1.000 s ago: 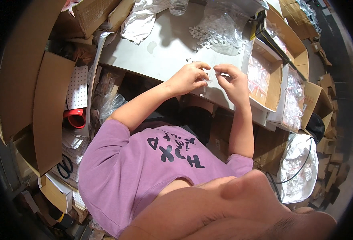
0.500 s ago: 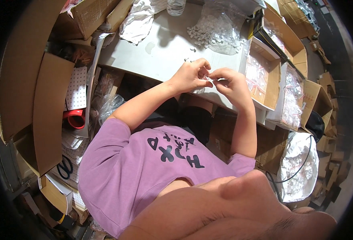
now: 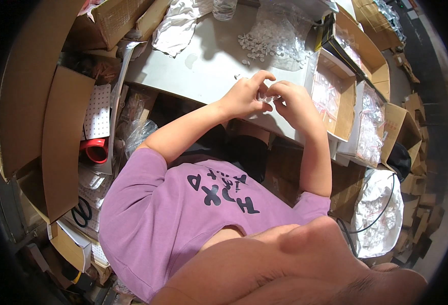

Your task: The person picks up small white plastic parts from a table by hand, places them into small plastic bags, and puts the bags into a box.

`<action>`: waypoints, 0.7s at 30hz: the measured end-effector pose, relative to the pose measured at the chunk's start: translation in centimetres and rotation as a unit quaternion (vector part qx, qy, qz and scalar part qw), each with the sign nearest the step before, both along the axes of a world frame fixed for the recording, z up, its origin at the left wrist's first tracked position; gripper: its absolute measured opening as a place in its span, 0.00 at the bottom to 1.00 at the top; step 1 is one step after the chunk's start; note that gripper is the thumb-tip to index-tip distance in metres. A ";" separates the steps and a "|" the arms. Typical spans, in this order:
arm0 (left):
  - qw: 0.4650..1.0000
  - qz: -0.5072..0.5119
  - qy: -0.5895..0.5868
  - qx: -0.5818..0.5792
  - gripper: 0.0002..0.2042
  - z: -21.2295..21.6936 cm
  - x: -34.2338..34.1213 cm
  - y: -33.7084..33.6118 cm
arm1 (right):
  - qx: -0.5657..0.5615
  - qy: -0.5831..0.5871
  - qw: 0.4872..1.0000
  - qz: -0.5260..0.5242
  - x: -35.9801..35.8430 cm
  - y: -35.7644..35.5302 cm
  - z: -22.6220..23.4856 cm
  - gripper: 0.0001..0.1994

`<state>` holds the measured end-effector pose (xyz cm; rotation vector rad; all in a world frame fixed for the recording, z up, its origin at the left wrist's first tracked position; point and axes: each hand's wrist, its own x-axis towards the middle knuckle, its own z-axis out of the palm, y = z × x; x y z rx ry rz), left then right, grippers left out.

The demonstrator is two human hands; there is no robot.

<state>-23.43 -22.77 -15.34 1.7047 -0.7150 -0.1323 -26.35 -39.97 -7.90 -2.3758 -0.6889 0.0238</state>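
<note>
My left hand (image 3: pixel 244 95) and my right hand (image 3: pixel 293 101) meet above the front part of the white tabletop (image 3: pixel 173 76). Between their fingertips is a small clear plastic bag (image 3: pixel 265 98), pinched from both sides and partly hidden by the fingers. What it contains is too small to make out. One small white piece (image 3: pixel 237 77) lies just beyond my left hand. Farther back, a pile of small white pieces (image 3: pixel 257 47) spreads out beside a large clear plastic bag (image 3: pixel 287 38).
Right of my hands, a cardboard tray (image 3: pixel 343 109) and a white box (image 3: pixel 362 132) hold small clear packets. A white cloth (image 3: pixel 176 28) and a clear bottle (image 3: pixel 224 9) sit at the back. Cardboard (image 3: pixel 64 137) and a red ring-shaped thing (image 3: pixel 96 150) stand left; a white sack (image 3: pixel 379 213) lies lower right.
My right hand and forearm have shifted slightly right. More of the clear plastic shows between my fingers.
</note>
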 end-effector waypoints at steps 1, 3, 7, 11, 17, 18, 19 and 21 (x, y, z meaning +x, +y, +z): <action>1.000 -0.001 0.009 0.000 0.31 0.1 0.0 0.1 | -0.001 0.000 1.000 0.001 0.0 -0.1 -0.2 0.12; 1.000 -0.009 0.024 0.007 0.31 0.4 0.2 0.2 | -0.008 0.003 1.000 0.003 0.1 -0.3 -0.3 0.13; 0.998 -0.013 0.053 -0.020 0.32 0.4 0.2 -0.1 | 0.038 0.019 0.999 -0.024 -0.3 0.3 0.5 0.10; 0.997 -0.009 0.066 -0.026 0.31 0.8 0.1 -0.2 | 0.068 0.025 0.997 -0.020 -0.3 0.4 0.5 0.13; 0.996 0.000 0.072 -0.061 0.32 0.7 0.0 -0.2 | 0.096 -0.010 0.995 -0.013 -0.3 0.5 -0.1 0.13; 0.996 0.004 0.069 -0.052 0.31 0.6 0.1 -0.3 | 0.103 -0.013 0.994 -0.025 -0.3 0.5 -0.1 0.12; 0.997 0.008 0.067 -0.044 0.31 0.6 0.1 -0.3 | 0.102 -0.013 0.994 -0.025 -0.4 0.4 0.0 0.12; 0.997 0.017 0.058 -0.045 0.31 0.4 0.1 -0.2 | 0.090 0.020 0.993 -0.071 -0.7 0.1 0.1 0.08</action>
